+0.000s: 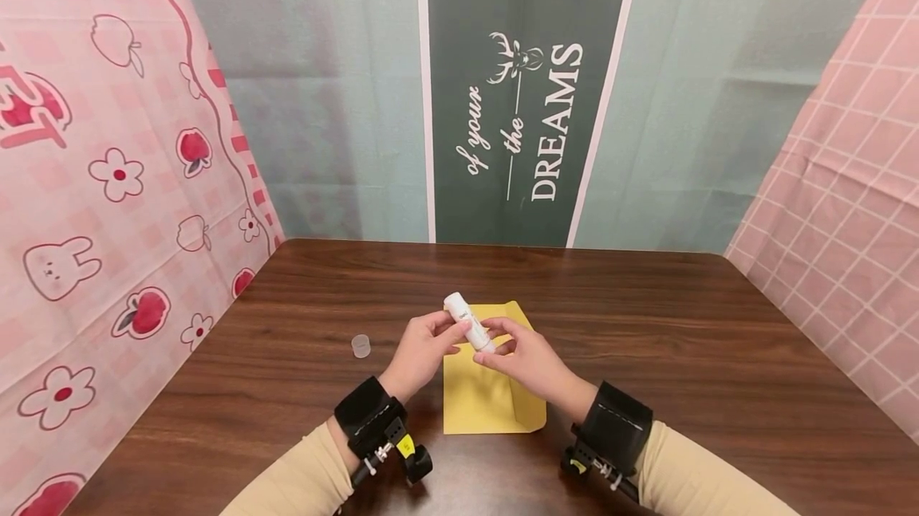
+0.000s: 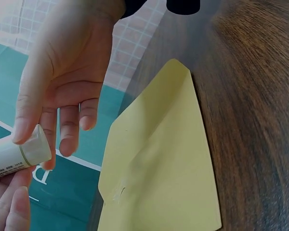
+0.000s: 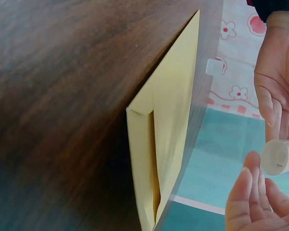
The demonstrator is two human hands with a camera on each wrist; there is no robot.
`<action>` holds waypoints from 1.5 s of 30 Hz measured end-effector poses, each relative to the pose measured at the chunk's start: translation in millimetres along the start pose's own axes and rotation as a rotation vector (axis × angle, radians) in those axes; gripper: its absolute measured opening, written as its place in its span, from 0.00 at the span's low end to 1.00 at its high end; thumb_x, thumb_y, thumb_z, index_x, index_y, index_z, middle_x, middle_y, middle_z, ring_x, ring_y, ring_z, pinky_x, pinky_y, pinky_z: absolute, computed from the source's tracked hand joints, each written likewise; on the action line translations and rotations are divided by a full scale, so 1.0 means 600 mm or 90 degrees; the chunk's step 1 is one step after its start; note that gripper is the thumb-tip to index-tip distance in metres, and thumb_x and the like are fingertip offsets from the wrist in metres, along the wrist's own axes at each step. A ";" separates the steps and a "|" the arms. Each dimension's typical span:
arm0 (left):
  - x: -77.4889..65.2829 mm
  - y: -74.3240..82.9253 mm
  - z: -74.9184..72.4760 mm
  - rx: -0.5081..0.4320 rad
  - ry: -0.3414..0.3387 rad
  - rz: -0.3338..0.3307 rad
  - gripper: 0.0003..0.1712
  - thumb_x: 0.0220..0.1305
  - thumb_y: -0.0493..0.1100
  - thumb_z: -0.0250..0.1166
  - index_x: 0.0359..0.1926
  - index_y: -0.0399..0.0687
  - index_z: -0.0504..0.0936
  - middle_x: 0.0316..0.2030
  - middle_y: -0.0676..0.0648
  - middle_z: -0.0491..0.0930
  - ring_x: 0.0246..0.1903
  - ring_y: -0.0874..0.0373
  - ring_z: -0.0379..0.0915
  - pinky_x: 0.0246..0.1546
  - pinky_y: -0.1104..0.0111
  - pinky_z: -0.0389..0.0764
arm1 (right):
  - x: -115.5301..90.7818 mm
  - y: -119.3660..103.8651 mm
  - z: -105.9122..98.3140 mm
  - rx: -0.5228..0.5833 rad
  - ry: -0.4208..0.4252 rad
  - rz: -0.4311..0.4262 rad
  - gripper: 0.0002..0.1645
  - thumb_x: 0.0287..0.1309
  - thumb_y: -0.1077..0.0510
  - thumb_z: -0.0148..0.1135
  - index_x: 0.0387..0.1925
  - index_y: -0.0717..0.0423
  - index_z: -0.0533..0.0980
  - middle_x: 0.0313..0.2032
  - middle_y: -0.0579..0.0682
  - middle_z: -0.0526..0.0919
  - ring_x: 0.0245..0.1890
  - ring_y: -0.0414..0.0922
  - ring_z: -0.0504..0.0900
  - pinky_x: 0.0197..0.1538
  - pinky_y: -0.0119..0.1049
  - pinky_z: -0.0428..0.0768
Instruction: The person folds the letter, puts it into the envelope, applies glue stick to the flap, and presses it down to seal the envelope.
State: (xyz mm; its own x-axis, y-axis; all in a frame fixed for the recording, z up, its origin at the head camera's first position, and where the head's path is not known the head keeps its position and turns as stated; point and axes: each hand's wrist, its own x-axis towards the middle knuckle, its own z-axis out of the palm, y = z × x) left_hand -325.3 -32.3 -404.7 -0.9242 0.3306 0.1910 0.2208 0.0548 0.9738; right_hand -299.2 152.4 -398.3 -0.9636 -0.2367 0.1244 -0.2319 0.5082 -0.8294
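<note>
Greenish-grey curtain with a dark middle stripe hangs behind the table, and white lettering, such as "DREAMS", is printed on this stripe. To the left of the hands there is a pink curtain with apples and flowers; to the right of them, a pink curtain with white grid lines.

Left hand holds the white glue stick, with its thumb on the tube and its fingers bent behind. Right hand pinches the lower end of the same tube between thumb and index finger, its other fingers being loose. So the glue stick is between the two hands, tilted, its upper end leaning toward the left side.

Under the hands, a yellow envelope lies on the table, with its flap toward the right hand's side. One small translucent cap rests to the left of the left hand, apart from it.
</note>
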 end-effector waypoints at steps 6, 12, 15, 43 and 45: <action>-0.002 0.001 0.000 0.012 -0.001 -0.006 0.20 0.64 0.47 0.60 0.47 0.34 0.79 0.40 0.41 0.82 0.40 0.53 0.80 0.39 0.62 0.79 | 0.000 0.003 -0.001 0.014 -0.028 -0.013 0.27 0.54 0.55 0.66 0.53 0.62 0.71 0.35 0.51 0.78 0.31 0.49 0.80 0.34 0.37 0.78; -0.003 0.000 0.000 0.013 0.004 -0.004 0.20 0.65 0.46 0.60 0.47 0.32 0.79 0.40 0.39 0.82 0.40 0.51 0.80 0.39 0.59 0.79 | 0.001 0.009 -0.002 0.062 -0.085 -0.020 0.30 0.60 0.54 0.61 0.58 0.66 0.66 0.38 0.55 0.77 0.31 0.50 0.82 0.36 0.39 0.78; -0.002 -0.001 0.001 0.003 0.001 -0.004 0.19 0.65 0.45 0.60 0.47 0.32 0.79 0.40 0.39 0.82 0.40 0.51 0.80 0.40 0.58 0.79 | 0.002 0.011 0.000 0.031 -0.060 -0.008 0.31 0.55 0.53 0.65 0.57 0.65 0.68 0.39 0.53 0.78 0.29 0.47 0.80 0.33 0.37 0.78; -0.002 -0.004 0.000 0.005 -0.015 -0.022 0.21 0.65 0.48 0.59 0.48 0.34 0.78 0.40 0.41 0.82 0.41 0.53 0.80 0.40 0.61 0.79 | -0.005 0.010 0.000 0.080 -0.030 0.011 0.30 0.55 0.54 0.65 0.56 0.65 0.70 0.37 0.53 0.79 0.26 0.50 0.80 0.31 0.37 0.78; -0.003 -0.004 0.001 0.005 -0.014 -0.023 0.21 0.65 0.48 0.59 0.48 0.34 0.78 0.40 0.41 0.83 0.41 0.53 0.80 0.40 0.61 0.79 | -0.006 0.010 0.000 0.073 -0.032 0.010 0.30 0.55 0.55 0.66 0.56 0.65 0.70 0.39 0.54 0.79 0.26 0.50 0.80 0.31 0.37 0.77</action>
State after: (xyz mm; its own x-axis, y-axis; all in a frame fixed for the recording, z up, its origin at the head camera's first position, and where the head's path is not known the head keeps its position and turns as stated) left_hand -324.2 -32.3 -407.5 -0.9247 0.3485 0.1534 0.1904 0.0743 0.9789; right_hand -297.3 156.2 -403.7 -0.9582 -0.2727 0.0864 -0.1980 0.4144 -0.8883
